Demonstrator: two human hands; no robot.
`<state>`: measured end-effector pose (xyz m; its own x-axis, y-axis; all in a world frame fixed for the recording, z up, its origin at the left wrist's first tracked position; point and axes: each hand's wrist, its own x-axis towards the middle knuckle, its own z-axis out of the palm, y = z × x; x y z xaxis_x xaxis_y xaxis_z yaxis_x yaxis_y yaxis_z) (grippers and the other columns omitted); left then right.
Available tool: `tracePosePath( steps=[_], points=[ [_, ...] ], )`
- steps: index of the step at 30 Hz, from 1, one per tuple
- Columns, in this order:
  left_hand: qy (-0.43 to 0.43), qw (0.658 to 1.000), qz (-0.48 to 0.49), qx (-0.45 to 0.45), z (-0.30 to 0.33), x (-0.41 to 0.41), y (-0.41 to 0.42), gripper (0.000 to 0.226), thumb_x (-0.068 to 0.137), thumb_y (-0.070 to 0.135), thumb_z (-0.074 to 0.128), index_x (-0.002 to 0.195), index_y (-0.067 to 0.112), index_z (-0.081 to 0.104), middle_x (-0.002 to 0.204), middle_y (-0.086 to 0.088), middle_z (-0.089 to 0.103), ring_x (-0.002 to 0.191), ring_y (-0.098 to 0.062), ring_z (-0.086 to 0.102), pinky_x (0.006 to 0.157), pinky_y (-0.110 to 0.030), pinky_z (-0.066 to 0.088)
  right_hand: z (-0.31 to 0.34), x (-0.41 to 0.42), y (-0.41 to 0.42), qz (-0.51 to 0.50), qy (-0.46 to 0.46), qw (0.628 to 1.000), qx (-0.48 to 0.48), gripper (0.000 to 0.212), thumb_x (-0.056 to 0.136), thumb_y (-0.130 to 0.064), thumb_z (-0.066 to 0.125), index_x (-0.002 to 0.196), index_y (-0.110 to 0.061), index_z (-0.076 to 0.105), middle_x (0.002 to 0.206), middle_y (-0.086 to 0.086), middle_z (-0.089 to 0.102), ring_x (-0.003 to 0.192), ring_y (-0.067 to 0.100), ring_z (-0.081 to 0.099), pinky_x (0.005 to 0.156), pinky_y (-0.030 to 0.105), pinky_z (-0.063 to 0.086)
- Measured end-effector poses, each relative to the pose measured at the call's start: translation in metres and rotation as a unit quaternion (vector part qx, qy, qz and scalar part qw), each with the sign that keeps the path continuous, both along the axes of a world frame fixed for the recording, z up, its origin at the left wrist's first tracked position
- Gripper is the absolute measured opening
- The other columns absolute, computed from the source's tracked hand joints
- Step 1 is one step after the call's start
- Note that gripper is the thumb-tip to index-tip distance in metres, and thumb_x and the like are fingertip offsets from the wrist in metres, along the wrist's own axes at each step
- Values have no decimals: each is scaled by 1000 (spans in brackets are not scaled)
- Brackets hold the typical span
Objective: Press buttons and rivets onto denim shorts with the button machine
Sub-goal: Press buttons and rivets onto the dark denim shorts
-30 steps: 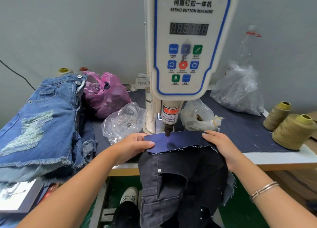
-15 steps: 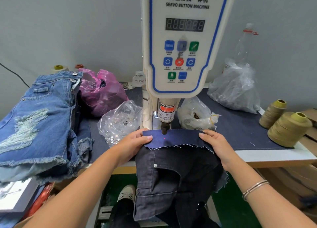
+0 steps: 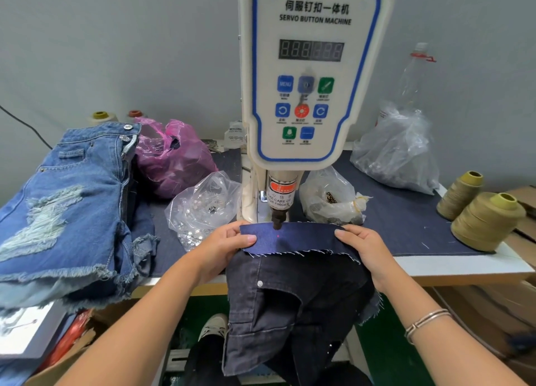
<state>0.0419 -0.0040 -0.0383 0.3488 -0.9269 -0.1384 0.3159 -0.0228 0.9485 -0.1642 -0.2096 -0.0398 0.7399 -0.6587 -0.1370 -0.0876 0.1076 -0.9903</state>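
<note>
Two hands, left hand and right hand, still pinch the dark blue denim shorts; the cloth has barely moved, so it looks ready under the white button machine.

We see a white table covered with a dark blue cloth. On it stand the button machine, a stack of blue shorts, a pink bag, three clear bags and two olive thread cones
</note>
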Motion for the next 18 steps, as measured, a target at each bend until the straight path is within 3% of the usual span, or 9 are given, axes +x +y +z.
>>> tracePosePath(
  steps=[10, 18],
  points=[
    [11, 1000, -10, -13, -1, 0, -1, 34, 75, 11, 62, 109, 3, 60, 95, -11, 72, 84, -18, 70, 73, -24, 56, -4, 1, -4, 3, 3, 1000, 5, 13, 88, -16, 63, 88, -14, 76, 94, 16, 73, 83, 27, 68, 80, 37, 52],
    [9, 1000, -9, -8, -4, 2, -1, 34, 76, 12, 63, 108, 5, 62, 97, -12, 71, 84, -19, 69, 75, -25, 56, -6, 1, -5, 0, 7, 1000, -3, 13, 87, -18, 63, 88, -16, 76, 92, 15, 74, 81, 25, 70, 72, 31, 54]
  ],
)
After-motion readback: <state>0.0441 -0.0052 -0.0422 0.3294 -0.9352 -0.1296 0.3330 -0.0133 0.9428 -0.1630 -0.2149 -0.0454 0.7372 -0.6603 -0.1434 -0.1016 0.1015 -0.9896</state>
